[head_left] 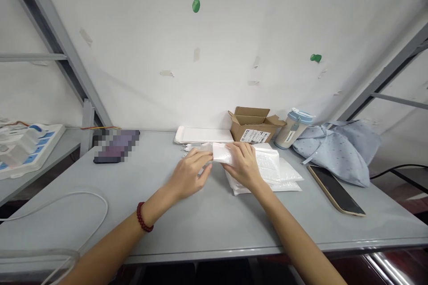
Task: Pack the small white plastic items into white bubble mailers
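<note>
White glossy plastic mailer is held over the grey desk, toward its back edge. The right hand grips it; the left hand sets bent fingers at its left end, whether pinching I cannot tell. Beyond, an open brown cardboard box bears a white printed label, unreadably small.

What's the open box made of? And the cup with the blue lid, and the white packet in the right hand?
The open box: dull cardboard, by its brown colour and stiff folded flaps.
The cup: smooth, perhaps plastic, judging by its even colour; coated metal is possible.
The white packet: likely thin, shiny plastic, judging by its wrinkles and highlights.
</note>
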The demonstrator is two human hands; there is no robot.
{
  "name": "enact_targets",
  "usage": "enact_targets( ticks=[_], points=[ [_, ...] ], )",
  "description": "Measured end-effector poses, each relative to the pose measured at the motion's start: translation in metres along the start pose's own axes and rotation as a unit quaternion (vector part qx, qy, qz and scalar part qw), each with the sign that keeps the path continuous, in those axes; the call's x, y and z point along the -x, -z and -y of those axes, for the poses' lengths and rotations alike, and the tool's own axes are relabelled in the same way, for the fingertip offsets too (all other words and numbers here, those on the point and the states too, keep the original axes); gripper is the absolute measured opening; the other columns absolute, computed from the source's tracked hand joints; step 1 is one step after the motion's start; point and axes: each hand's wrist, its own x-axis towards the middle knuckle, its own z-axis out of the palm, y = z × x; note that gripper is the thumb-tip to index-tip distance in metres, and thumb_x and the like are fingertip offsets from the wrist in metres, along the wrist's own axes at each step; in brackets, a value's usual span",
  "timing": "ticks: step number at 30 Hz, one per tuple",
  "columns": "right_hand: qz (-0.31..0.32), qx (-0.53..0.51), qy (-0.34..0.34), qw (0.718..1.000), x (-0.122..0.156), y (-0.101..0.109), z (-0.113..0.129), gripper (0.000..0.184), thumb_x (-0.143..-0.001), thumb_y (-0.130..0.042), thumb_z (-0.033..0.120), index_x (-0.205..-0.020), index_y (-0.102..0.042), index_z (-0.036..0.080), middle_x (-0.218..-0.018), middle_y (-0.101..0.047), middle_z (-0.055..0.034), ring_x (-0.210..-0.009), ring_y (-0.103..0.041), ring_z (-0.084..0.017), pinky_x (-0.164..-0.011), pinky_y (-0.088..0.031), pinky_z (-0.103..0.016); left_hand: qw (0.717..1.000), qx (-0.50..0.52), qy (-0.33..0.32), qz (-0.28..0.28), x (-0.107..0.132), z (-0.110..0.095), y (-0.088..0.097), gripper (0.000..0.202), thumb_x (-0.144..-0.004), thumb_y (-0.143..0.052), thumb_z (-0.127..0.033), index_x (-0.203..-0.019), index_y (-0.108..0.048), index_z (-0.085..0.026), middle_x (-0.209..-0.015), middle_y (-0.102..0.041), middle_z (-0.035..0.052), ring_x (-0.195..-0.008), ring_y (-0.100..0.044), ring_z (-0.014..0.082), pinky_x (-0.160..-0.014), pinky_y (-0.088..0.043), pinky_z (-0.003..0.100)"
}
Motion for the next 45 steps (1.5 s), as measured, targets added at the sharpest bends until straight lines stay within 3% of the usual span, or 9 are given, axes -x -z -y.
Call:
enact_targets(
  ticks=[2, 4, 8, 13, 24, 31, 37, 40, 45],
  points=[
    [-0.006, 0.009, -0.012, 1.000, 0.000, 0.000, -0.004, 0.038, -0.081, -0.061, 0.035, -0.113, -0.049, 0.017, -0.106, -0.057, -0.0122, -0.098, -0.051, -0.026, -0.084, -0.038, -0.040, 0.999, -0.007, 0.031, -0.044, -0.002, 0.005, 0.003, 0.019, -0.086, -0.047, -0.015, -0.094, -0.063, -0.017, -0.095, -0.068, 0.0068, -0.087, -0.056, 0.0201, -0.077, -0.049, 0.035],
    [-0.008, 0.017, -0.024, 1.000, 0.000, 0.001, -0.008, 0.038, -0.083, -0.060, 0.038, -0.113, -0.049, 0.017, -0.106, -0.057, -0.0121, -0.098, -0.051, -0.026, -0.083, -0.037, -0.039, 0.995, -0.012, 0.086, -0.044, -0.006, 0.014, 0.010, 0.017, -0.085, -0.046, -0.016, -0.086, -0.063, -0.018, -0.087, -0.068, 0.0056, -0.086, -0.056, 0.0204, -0.075, -0.049, 0.034],
    [0.007, 0.029, -0.051, 0.998, 0.001, 0.001, -0.015, 0.040, -0.083, -0.060, 0.042, -0.113, -0.050, 0.018, -0.107, -0.057, -0.0117, -0.098, -0.050, -0.026, -0.083, -0.037, -0.039, 0.982, -0.031, 0.168, 0.075, -0.009, 0.034, 0.034, 0.017, -0.081, -0.047, -0.019, -0.079, -0.064, -0.020, -0.085, -0.069, 0.0040, -0.091, -0.055, 0.0225, -0.076, -0.048, 0.034],
    [0.017, 0.038, -0.064, 0.997, 0.002, 0.000, -0.018, 0.039, -0.083, -0.060, 0.043, -0.112, -0.051, 0.018, -0.107, -0.057, -0.0111, -0.098, -0.049, -0.026, -0.084, -0.036, -0.038, 0.959, -0.087, 0.179, 0.203, -0.004, 0.052, 0.044, 0.026, -0.078, -0.044, -0.016, -0.087, -0.068, -0.020, -0.091, -0.067, 0.0065, -0.098, -0.053, 0.0260, -0.080, -0.046, 0.036],
    [0.020, 0.033, -0.066, 0.997, 0.001, 0.001, -0.018, 0.039, -0.084, -0.057, 0.045, -0.112, -0.050, 0.018, -0.107, -0.057, -0.0106, -0.098, -0.048, -0.025, -0.084, -0.036, -0.038, 0.946, -0.093, 0.178, 0.253, 0.001, 0.063, 0.036, 0.026, -0.071, -0.044, -0.016, -0.081, -0.068, -0.020, -0.087, -0.064, 0.0071, -0.096, -0.052, 0.0267, -0.078, -0.045, 0.035],
    [0.024, 0.021, -0.071, 0.997, 0.001, 0.002, -0.017, 0.038, -0.085, -0.057, 0.044, -0.113, -0.050, 0.019, -0.107, -0.057, -0.0111, -0.099, -0.049, -0.026, -0.085, -0.036, -0.039, 0.954, -0.065, 0.161, 0.245, 0.005, 0.067, 0.036, 0.020, -0.073, -0.048, -0.023, -0.072, -0.067, -0.023, -0.075, -0.062, 0.0050, -0.088, -0.054, 0.0259, -0.073, -0.046, 0.034],
    [0.025, 0.017, -0.071, 0.997, 0.000, 0.002, -0.017, 0.038, -0.085, -0.056, 0.044, -0.113, -0.050, 0.019, -0.107, -0.056, -0.0112, -0.099, -0.049, -0.026, -0.085, -0.036, -0.039, 0.962, -0.014, 0.177, 0.206, 0.001, 0.062, 0.039, 0.015, -0.077, -0.048, -0.024, -0.074, -0.063, -0.022, -0.083, -0.066, 0.0048, -0.092, -0.055, 0.0247, -0.074, -0.047, 0.032],
    [0.026, 0.022, -0.071, 0.997, 0.000, 0.003, -0.017, 0.039, -0.085, -0.056, 0.045, -0.113, -0.050, 0.019, -0.107, -0.056, -0.0114, -0.099, -0.049, -0.026, -0.085, -0.036, -0.039, 0.963, 0.001, 0.211, 0.167, -0.006, 0.053, 0.043, 0.018, -0.082, -0.046, -0.029, -0.078, -0.062, -0.021, -0.089, -0.066, 0.0039, -0.090, -0.057, 0.0219, -0.069, -0.046, 0.029],
    [0.034, 0.030, -0.069, 0.997, 0.001, 0.002, -0.017, 0.039, -0.085, -0.057, 0.044, -0.113, -0.050, 0.018, -0.108, -0.056, -0.0111, -0.098, -0.049, -0.026, -0.083, -0.035, -0.038, 0.960, 0.032, 0.268, 0.081, -0.014, 0.046, 0.048, 0.021, -0.083, -0.047, -0.034, -0.079, -0.062, -0.019, -0.082, -0.065, 0.0020, -0.066, -0.053, 0.0143, -0.060, -0.041, 0.026]
  ],
)
